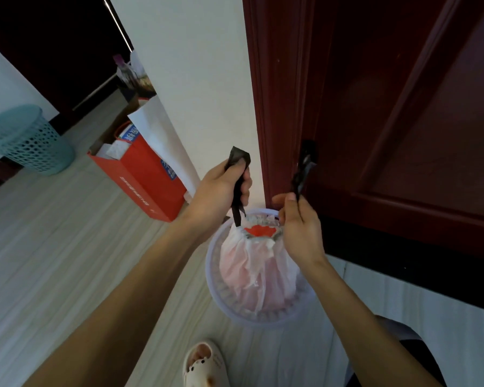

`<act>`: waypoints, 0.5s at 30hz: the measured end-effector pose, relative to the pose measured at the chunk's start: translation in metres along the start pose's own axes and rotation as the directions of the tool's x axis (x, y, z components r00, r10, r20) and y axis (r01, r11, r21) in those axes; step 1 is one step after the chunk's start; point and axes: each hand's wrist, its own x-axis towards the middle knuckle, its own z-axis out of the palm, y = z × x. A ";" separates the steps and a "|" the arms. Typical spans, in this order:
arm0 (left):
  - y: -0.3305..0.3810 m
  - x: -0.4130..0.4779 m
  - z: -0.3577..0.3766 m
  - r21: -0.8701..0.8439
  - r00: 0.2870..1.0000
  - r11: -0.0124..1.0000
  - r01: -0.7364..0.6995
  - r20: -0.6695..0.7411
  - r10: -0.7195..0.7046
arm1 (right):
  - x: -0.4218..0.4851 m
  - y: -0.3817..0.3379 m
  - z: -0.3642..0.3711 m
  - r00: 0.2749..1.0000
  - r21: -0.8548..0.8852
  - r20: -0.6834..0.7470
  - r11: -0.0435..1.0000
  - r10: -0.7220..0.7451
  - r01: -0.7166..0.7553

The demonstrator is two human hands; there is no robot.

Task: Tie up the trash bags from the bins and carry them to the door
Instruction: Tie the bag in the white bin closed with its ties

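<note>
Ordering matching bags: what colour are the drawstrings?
Black drawstrings, on a translucent white trash bag; head view.

single head-worn wide-angle view, looking steeply down and forward from standing height. both hands, left (221, 188) and right (299, 227), sit close at frame centre. floor (53, 247) fills the lower left, dark red door (403, 107) the upper right.
</note>
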 end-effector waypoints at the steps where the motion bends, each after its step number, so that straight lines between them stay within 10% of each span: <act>1: 0.009 -0.001 0.001 0.101 0.998 0.993 -0.057 0.018 0.055 | 0.003 -0.004 -0.001 0.998 -0.139 0.052 0.990 -0.017 0.024; 6: 0.041 0.007 0.005 0.571 0.976 0.795 -0.205 0.175 0.126 | 0.008 -0.038 -0.004 0.871 -0.549 0.482 0.744 -0.090 0.381; 15: 0.063 0.017 0.017 0.648 0.967 0.743 -0.166 0.256 -0.008 | 0.012 -0.054 -0.007 0.878 -0.361 0.476 0.899 -0.053 0.250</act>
